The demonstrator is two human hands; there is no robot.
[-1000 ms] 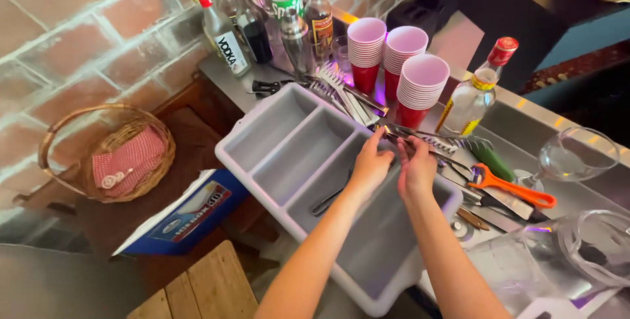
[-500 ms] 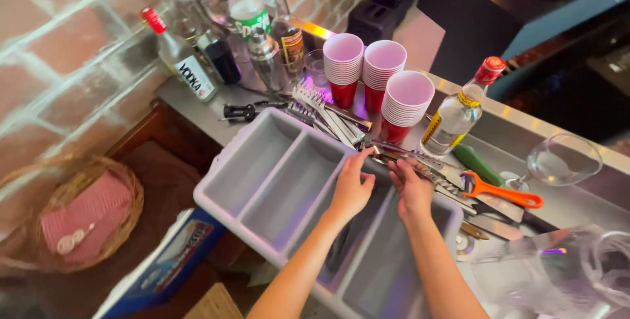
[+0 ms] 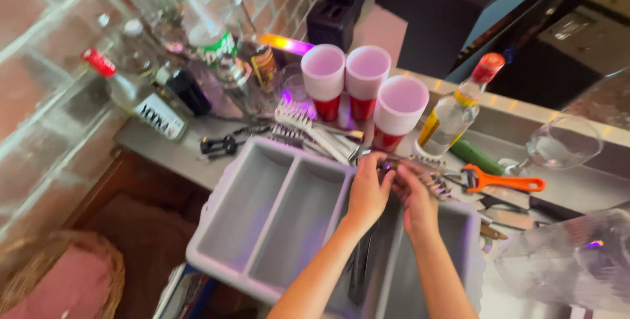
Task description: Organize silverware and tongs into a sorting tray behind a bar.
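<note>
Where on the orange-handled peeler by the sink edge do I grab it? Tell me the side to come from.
Take the orange-handled peeler by its long orange handle, which points right and lies bare on the counter. Come from above and from the right, fingers across the handle. Its head end on the left sits among the metal utensils close to the right hand, so that end is crowded.

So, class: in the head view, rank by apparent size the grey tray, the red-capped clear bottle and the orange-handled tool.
1. Grey tray, clearly largest.
2. Clear bottle.
3. Orange-handled tool; close to the bottle, so unsure.
</note>
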